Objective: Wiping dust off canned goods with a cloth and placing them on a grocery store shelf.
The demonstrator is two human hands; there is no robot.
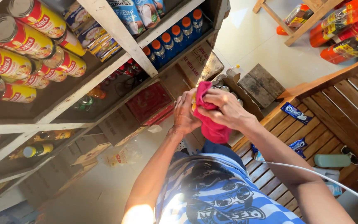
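Note:
My left hand (185, 114) is wrapped around a small can, of which only a sliver shows between the fingers. My right hand (224, 108) presses a pink-red cloth (210, 124) against the top and side of that can; the cloth hangs down below both hands. Both hands are held together in front of my chest, above my blue striped shirt (216, 191). The can itself is mostly hidden by the hands and cloth.
White wooden shelves (121, 37) on the left hold red-and-yellow cans (19, 39), blue bottles with orange caps (175, 35) and packets. An open cardboard box of cans (228, 85) sits on the floor below. A slatted wooden bench (332, 120) with snack packets is at right.

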